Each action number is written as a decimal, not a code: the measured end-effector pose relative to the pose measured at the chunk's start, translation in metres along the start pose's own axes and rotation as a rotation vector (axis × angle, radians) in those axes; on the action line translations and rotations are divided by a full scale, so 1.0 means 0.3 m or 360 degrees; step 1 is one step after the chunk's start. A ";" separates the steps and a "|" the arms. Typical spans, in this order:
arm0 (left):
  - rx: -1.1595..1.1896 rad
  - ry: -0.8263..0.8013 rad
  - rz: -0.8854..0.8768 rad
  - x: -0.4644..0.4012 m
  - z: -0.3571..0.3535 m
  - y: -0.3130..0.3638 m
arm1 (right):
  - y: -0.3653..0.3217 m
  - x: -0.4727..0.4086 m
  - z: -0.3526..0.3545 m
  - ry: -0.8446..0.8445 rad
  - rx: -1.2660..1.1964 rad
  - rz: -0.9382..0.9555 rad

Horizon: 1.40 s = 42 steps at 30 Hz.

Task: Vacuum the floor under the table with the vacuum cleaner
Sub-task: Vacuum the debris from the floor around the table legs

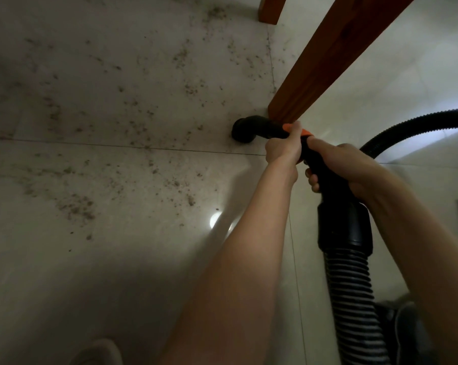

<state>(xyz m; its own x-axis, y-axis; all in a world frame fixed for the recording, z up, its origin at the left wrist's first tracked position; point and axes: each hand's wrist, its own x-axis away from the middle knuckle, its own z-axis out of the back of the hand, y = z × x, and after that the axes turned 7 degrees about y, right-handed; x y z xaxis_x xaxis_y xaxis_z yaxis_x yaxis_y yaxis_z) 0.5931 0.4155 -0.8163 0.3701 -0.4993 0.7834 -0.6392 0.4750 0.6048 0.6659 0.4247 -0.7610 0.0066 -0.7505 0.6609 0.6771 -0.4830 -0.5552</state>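
The black vacuum nozzle (245,131) rests on the pale tiled floor (117,114), just left of the foot of a red-brown wooden table leg (325,61). My left hand (284,150) is shut around the nozzle tube at its orange collar. My right hand (341,167) grips the black handle right behind it. The ribbed black hose (351,291) runs from the handle down toward me, then loops out at the right edge. Brown crumbs and dust (75,204) lie scattered across the tiles to the left of the nozzle.
A second wooden leg (271,7) stands at the top, farther back. A bright light reflection (216,219) shines on the tile. A pale shoe tip (98,351) shows at the bottom left, and dark shapes sit at the bottom right.
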 end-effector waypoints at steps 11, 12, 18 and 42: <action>0.0096 -0.0044 0.0029 -0.018 0.008 0.027 | -0.051 -0.032 0.010 -0.0112 0.0044 -0.0075; 0.0086 -0.0054 0.0046 -0.010 0.009 0.028 | -0.052 -0.024 0.014 -0.0119 0.0049 -0.0093; 0.0072 -0.0102 0.0098 0.035 0.050 -0.003 | -0.049 0.049 0.009 -0.0107 0.0073 -0.0155; -0.0008 -0.0303 0.0211 0.034 0.149 -0.086 | 0.126 0.108 -0.053 0.0019 0.0318 0.0121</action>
<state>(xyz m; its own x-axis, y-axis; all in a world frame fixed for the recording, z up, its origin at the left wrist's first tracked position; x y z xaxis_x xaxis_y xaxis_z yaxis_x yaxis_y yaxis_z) 0.5832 0.3658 -0.8305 0.1488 -0.5598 0.8151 -0.6704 0.5488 0.4993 0.6798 0.3750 -0.7685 0.0554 -0.7873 0.6140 0.8075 -0.3264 -0.4914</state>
